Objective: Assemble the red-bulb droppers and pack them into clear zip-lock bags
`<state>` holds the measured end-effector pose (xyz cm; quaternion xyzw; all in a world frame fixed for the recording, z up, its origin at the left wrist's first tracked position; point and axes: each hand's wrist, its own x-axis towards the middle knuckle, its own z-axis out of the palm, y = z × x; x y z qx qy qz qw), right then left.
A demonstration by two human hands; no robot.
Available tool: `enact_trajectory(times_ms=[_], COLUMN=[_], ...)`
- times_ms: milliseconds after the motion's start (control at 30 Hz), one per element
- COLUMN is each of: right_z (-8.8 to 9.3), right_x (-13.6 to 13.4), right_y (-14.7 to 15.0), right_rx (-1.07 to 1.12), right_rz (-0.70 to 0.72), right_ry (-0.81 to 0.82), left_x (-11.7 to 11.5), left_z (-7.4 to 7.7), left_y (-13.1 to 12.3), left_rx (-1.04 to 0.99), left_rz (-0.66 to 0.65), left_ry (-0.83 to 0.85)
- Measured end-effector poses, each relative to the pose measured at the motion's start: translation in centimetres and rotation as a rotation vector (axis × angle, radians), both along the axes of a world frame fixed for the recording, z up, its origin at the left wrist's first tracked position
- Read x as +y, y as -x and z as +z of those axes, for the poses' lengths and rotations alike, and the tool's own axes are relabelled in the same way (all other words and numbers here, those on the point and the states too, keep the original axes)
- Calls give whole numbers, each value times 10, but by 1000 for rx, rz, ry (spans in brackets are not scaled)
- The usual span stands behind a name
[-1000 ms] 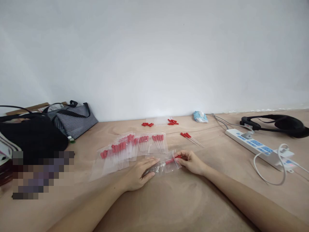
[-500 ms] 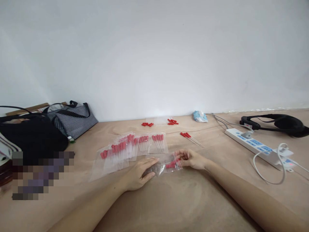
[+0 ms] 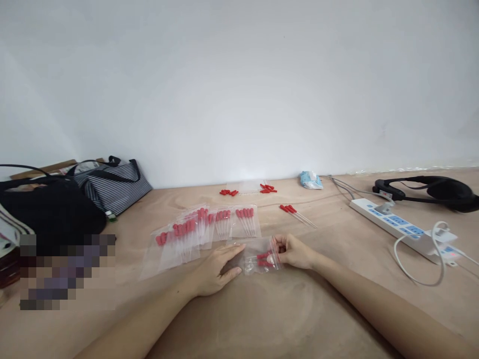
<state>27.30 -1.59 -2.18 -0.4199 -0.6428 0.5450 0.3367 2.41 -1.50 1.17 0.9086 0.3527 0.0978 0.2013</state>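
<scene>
A clear zip bag (image 3: 250, 247) lies on the table between my hands, with red-bulbed droppers (image 3: 264, 262) inside near its mouth. My left hand (image 3: 217, 269) holds the bag's left end, fingers stretched over it and thumb below. At the mouth on the right, my right hand (image 3: 292, 252) has its fingers bent around the bag's edge. Its thumb shows through the plastic, against the red bulbs. Farther off to the right lie 3 loose droppers (image 3: 294, 213). Filled bags of droppers (image 3: 245, 222) overlap in a row beyond my left hand.
More red bulbs (image 3: 267, 188) and clear plastic lie near the wall. At right are a white power strip (image 3: 389, 222) with cables and a black headset (image 3: 422, 192). A blue mask (image 3: 310, 180) sits at the back. A striped bag (image 3: 116, 187) and a black bag (image 3: 56, 214) stand left.
My right thumb has come in over the bulbs at the bag's mouth, and the droppers sit farther left in the bag. My left hand has barely moved.
</scene>
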Motion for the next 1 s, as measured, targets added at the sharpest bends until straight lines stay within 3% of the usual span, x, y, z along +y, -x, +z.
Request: enact_trajectory(times_ms=[100, 367, 433, 533, 633, 733, 1000], right_z=[4, 2, 6, 12, 13, 8, -1], right_x=[-2, 1, 10, 30, 50, 61, 58], right_y=[-4, -13, -23, -42, -54, -56, -46], right_rx=[12, -125, -258, -619, -948, -1081, -1058], right_rz=[104, 60, -97, -546, -752, -769, -662], right_ry=[-25, -154, -236, -387, -358, -298, -366], left_x=[0, 2, 2, 1, 0, 0, 3], left_z=[1, 4, 4, 5, 6, 6, 7], left_y=[0, 3, 3, 2, 2, 2, 2], left_rx=[20, 116, 146, 153, 143, 144, 150], left_rz=[-5, -144, -151, -154, -191, -271, -315], left_ry=[-3, -61, -86, -129, -175, -167, -81])
